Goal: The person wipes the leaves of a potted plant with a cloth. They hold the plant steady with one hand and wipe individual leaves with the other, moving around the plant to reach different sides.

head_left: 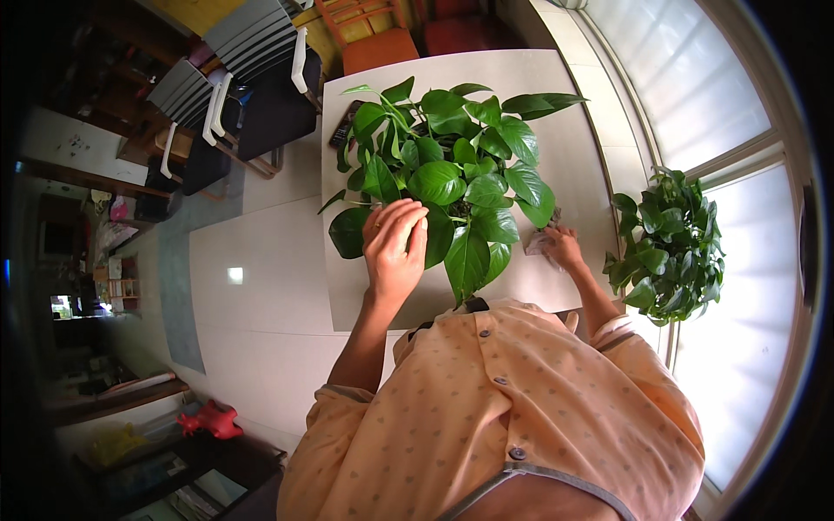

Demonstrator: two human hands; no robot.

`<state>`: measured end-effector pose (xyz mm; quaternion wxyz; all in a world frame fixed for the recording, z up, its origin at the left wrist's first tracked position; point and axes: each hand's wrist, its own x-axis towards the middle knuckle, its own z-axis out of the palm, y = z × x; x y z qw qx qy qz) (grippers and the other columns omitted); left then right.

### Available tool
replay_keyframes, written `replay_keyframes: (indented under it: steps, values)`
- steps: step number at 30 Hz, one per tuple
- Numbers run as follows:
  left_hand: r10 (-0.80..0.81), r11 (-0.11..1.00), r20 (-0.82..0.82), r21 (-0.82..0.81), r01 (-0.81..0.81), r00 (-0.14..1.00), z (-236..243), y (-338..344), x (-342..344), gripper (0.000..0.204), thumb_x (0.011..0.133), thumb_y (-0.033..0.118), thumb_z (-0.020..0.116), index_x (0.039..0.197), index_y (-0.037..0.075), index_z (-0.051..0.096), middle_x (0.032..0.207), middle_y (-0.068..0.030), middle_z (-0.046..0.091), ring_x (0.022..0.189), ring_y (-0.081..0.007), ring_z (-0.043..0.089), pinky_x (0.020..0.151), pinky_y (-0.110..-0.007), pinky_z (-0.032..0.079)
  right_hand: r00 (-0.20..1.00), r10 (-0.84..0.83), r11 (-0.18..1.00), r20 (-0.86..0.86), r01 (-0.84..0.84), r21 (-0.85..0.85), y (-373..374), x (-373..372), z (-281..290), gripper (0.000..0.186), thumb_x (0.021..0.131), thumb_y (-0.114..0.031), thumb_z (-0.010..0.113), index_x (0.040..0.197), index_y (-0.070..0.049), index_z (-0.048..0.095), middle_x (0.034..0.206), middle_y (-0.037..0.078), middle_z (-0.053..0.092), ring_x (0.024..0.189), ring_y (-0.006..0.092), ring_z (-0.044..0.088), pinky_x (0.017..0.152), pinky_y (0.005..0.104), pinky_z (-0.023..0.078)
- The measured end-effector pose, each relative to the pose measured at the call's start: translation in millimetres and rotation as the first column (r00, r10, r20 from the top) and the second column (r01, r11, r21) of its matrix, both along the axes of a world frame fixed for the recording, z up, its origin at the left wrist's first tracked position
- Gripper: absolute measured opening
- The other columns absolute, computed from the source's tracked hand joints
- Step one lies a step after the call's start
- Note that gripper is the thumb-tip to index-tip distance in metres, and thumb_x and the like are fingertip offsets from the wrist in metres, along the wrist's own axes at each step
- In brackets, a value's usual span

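Observation:
A large leafy potted plant [434, 182] with broad glossy green leaves covers the middle of a pale table [565, 78]; its pot is hidden beneath the foliage. At the plant's near left side, my left hand [397, 247] is raised against the leaves. Its fingers are bent and pressed together, and the leaves and the hand itself hide whatever they may hold. My right hand [565, 247] rests low on the tabletop to the right of the plant. Its fingers are closed on a crumpled whitish cloth or tissue [537, 243], pressed to the surface.
A dark remote control [346, 124] lies partly under leaves at the table's left edge. A second leafy plant [669, 247] stands by the bright window on the right. Black-seated chairs [274, 108] are at the left, an orange chair [380, 49] behind the table.

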<state>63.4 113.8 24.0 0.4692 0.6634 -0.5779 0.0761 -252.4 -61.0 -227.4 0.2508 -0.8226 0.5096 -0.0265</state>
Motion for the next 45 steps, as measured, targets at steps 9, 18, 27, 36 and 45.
replay_keyframes:
  steps: [9,18,27,36,45]
  values:
    - [0.016,0.999,-0.118,-0.029,-0.02,0.993,-7,20,-13,0.015,0.077,-0.004,0.067,0.091,0.002,0.065,0.091,-0.0097,0.068,0.086,-0.0248,0.066,0.083,-0.035,0.048,0.968,0.096,0.99,-0.234,-0.117,-0.078,12,7,9,0.042,0.071,-0.016,0.068,0.113,-0.017,0.06,0.117,0.011,0.05,0.116,0.0335,0.045,0.091,0.0492,0.044]
    - [0.02,0.998,-0.137,-0.049,-0.026,0.99,0,20,-31,0.015,0.08,-0.006,0.066,0.094,0.0,0.066,0.095,-0.0103,0.069,0.089,-0.023,0.065,0.08,-0.032,0.05,0.994,0.109,0.993,0.027,-0.11,0.031,3,-11,11,0.031,0.069,-0.011,0.065,0.099,-0.012,0.07,0.105,0.015,0.062,0.102,0.0321,0.057,0.087,0.0415,0.049]
    - [-0.11,0.99,-0.074,-0.094,0.103,0.991,12,-3,-40,0.017,0.078,-0.003,0.068,0.094,0.001,0.067,0.097,-0.0115,0.068,0.09,-0.0267,0.066,0.081,-0.035,0.051,0.628,-0.268,0.962,0.73,0.214,0.169,-10,29,180,0.017,0.084,0.005,0.055,0.094,0.003,0.068,0.086,0.008,0.069,0.083,0.0136,0.064,0.078,0.0261,0.05]
    - [-0.283,0.915,0.139,0.335,0.224,0.949,19,-49,-36,0.024,0.086,0.009,0.055,0.106,-0.001,0.065,0.118,-0.0174,0.062,0.098,-0.0351,0.061,0.087,-0.043,0.047,0.708,0.304,0.949,0.638,-0.166,-0.267,0,139,261,0.023,0.081,0.002,0.056,0.1,-0.003,0.068,0.096,0.014,0.068,0.087,0.0299,0.065,0.079,0.0356,0.051]
    - [-0.156,0.897,0.213,0.439,0.048,0.965,0,-49,-13,0.028,0.086,0.009,0.053,0.109,-0.002,0.063,0.119,-0.0187,0.061,0.098,-0.0346,0.061,0.086,-0.044,0.047,0.833,0.434,0.887,0.343,-0.328,-0.326,-20,167,226,0.025,0.084,-0.004,0.052,0.107,-0.004,0.062,0.099,0.016,0.065,0.094,0.035,0.06,0.081,0.0404,0.049]
